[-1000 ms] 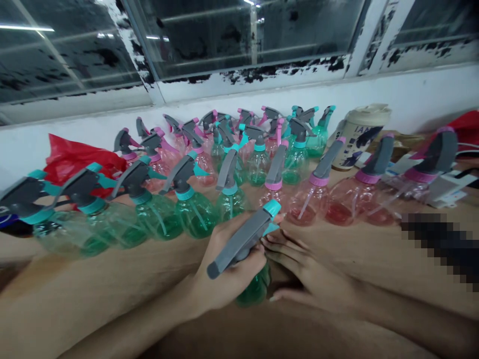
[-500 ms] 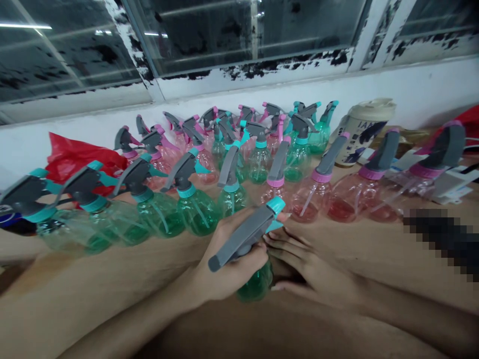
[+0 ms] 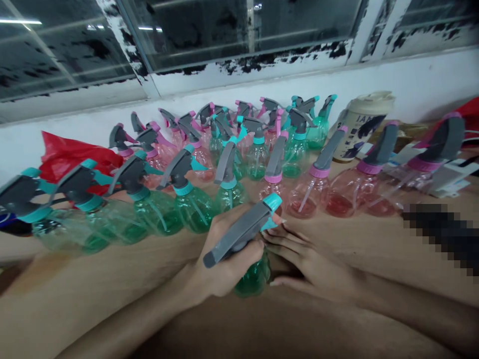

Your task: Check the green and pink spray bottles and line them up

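Observation:
My left hand point(image 3: 228, 259) is wrapped round the neck of a green spray bottle point(image 3: 254, 279) with a grey head and teal nozzle. One fingertip shows by its teal trigger, and the nozzle points up and to the right. Beside the bottle lies my right hand point(image 3: 318, 264), fingers stretched out and together, thumb apart. Its fingertips are close to the bottle; whether they touch it is hidden. Behind my hands runs a row of spray bottles: green ones such as this green bottle point(image 3: 194, 209) on the left, pink ones such as this pink bottle point(image 3: 305, 199) on the right.
More pink and green spray bottles point(image 3: 258, 159) crowd behind the row, by the white wall. A red plastic bag point(image 3: 75, 154) lies at left. A printed cup point(image 3: 364, 124) stands at right, near white boxes point(image 3: 452, 179). A blurred dark patch covers the table's right side.
The whole view has shifted slightly. My left hand keeps its grip on the green spray bottle, and my right hand stays beside it in nearly the same pose.

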`<action>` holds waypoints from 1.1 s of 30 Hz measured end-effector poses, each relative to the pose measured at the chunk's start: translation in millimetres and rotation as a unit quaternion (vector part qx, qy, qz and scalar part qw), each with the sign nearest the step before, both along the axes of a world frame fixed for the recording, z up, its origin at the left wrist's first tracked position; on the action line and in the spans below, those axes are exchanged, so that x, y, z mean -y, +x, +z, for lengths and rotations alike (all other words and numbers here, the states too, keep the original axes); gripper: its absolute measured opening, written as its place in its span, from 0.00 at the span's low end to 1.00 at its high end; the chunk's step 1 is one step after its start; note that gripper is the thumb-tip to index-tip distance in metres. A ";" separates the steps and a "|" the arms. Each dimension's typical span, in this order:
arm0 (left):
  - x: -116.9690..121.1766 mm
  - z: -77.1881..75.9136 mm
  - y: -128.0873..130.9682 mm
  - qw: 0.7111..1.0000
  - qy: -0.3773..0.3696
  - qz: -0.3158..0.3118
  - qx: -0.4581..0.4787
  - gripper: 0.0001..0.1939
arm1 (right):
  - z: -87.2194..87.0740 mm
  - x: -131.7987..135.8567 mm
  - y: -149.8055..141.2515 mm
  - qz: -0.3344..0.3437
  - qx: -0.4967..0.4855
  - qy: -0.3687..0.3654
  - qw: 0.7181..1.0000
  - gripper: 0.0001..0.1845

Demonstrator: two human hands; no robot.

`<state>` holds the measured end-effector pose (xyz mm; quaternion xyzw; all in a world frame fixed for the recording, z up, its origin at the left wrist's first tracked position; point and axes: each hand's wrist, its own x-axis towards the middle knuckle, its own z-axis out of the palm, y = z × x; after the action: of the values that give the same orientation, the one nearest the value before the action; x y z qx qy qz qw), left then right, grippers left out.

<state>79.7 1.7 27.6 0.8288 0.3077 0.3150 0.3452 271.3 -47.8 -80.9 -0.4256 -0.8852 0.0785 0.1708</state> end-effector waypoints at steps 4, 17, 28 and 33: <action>-0.8 -0.3 0.3 1.000 0.015 0.003 -0.008 0.06 | -0.3 -0.1 0.2 -0.003 -0.023 0.001 1.000 0.35; 1.4 0.1 -1.1 1.000 0.019 -0.011 0.018 0.09 | -1.6 0.4 0.1 -0.007 -0.010 0.017 1.000 0.37; 2.3 -3.6 1.9 0.999 0.012 0.014 0.036 0.08 | -3.7 0.2 0.7 -0.009 0.003 0.012 1.000 0.36; 2.2 -4.4 0.7 1.000 -0.002 0.029 0.011 0.07 | -2.5 -0.2 1.0 -0.009 0.008 0.006 1.000 0.36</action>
<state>80.4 -0.5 23.2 0.8154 0.3280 0.3337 0.3408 272.3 -47.7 -83.4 -0.4333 -0.8830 0.0682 0.1673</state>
